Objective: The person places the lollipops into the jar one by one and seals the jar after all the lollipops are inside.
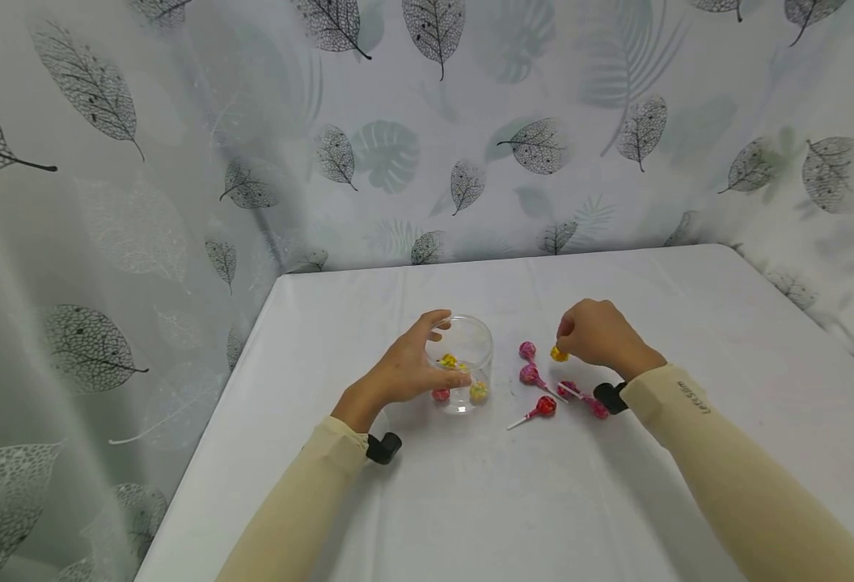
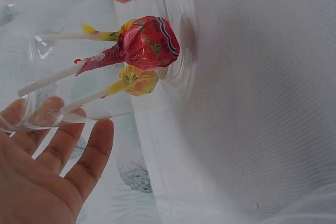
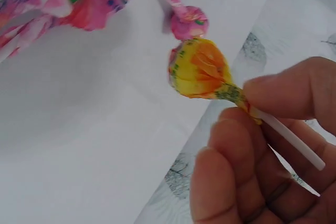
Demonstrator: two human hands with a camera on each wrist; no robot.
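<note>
My left hand (image 1: 405, 368) holds a clear round jar (image 1: 479, 343), thumb on the near side and fingers round the far side. Inside it, the left wrist view shows a red lollipop (image 2: 149, 43) and yellow lollipops (image 2: 139, 80), sticks toward the jar's mouth. To the right, my right hand (image 1: 602, 335) pinches a yellow-orange lollipop (image 3: 202, 69) between thumb and fingers, just below its wrapped head. Its white stick points back toward the palm. Between jar and right hand lie a red lollipop (image 1: 546, 406) and pink lollipops (image 1: 530, 374).
A white cloth covers the table (image 1: 471, 509). Leaf-printed curtains (image 1: 463, 162) hang behind it and along both sides. A clear curved object (image 1: 379, 424) shows partly behind the left wrist. Another pink lollipop (image 1: 599, 410) lies beside the right wrist's black strap.
</note>
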